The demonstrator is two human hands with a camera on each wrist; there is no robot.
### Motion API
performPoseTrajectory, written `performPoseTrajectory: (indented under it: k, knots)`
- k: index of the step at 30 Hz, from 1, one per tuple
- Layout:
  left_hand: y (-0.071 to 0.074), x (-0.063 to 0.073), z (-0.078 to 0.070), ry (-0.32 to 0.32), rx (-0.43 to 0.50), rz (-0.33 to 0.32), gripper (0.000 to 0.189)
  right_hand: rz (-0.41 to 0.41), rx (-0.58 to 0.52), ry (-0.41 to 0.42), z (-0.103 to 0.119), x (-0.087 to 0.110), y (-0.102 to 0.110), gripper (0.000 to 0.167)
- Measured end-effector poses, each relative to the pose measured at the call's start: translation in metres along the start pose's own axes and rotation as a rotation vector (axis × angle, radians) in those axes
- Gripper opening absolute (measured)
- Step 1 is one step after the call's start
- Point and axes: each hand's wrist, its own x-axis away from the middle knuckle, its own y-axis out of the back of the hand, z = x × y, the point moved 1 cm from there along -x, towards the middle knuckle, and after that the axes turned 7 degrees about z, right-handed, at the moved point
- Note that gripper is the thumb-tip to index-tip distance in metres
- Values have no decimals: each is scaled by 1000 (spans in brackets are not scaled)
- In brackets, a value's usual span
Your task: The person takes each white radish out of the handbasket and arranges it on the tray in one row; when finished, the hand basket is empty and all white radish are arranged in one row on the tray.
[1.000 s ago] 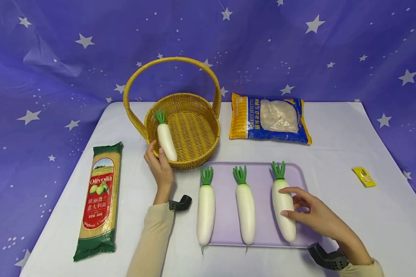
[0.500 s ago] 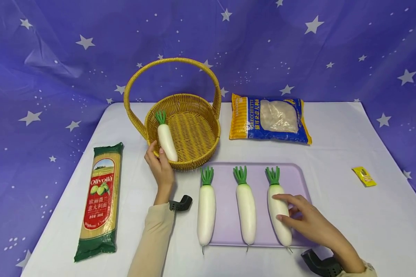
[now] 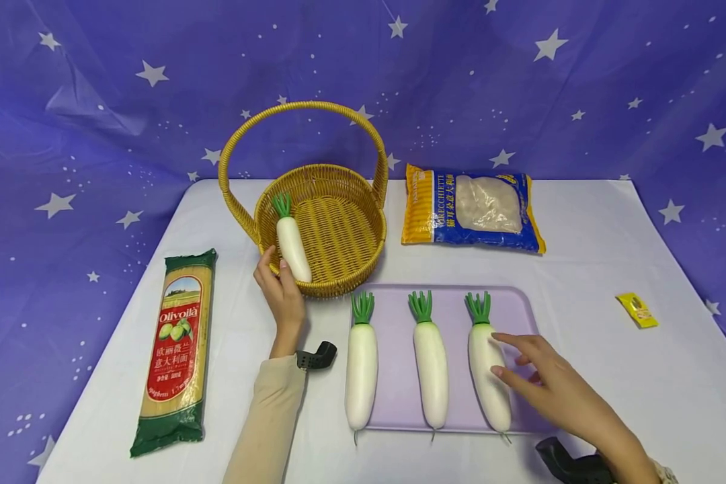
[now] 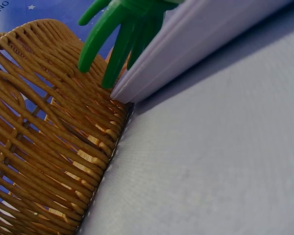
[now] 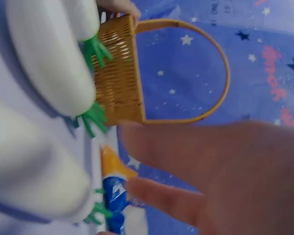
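Note:
With thumb and fingers on either side of its front-left rim, my left hand (image 3: 283,302) holds the wicker basket (image 3: 339,232). One white radish (image 3: 293,249) with a green top leans inside that basket. Three more lie side by side on the lilac tray (image 3: 396,376): a left radish (image 3: 361,376), a middle radish (image 3: 431,373) and a right radish (image 3: 482,359). My right hand (image 3: 556,386) hovers over the right radish, thumb and forefinger spread apart. In the right wrist view its fingers (image 5: 161,147) stand off the blurred nearest radish (image 5: 34,166).
A spaghetti packet (image 3: 175,349) lies at the left. Behind the tray is a blue and yellow orecchiette bag (image 3: 472,208). A small yellow sachet (image 3: 636,309) lies to the right. The starry purple curtain (image 3: 448,87) hangs behind the table, and the basket's handle (image 3: 305,105) arches high.
The right radish has shifted left on the tray and its top has come down. My right hand has since loosened and drawn slightly right. The left hand has stayed at the basket.

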Motion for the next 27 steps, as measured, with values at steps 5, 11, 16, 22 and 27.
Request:
performPoseTrajectory:
  k: [5,11,16,22,27]
  knots:
    - [0,-1,1,0,0,-3,39,-21,-250,129,11,-20,9,38]
    - [2,-1,3,-3,-14,-5,40,254,-846,199,36,-71,-13,46]
    - [3,-1,3,-3,-18,-2,39,399,-1168,257,76,-123,-29,51]
    - [3,-1,2,-9,-17,-10,40,371,-1421,249,129,-193,-38,48]
    - [1,-1,2,-9,-10,-8,41,243,-1561,130,162,-242,-58,45]
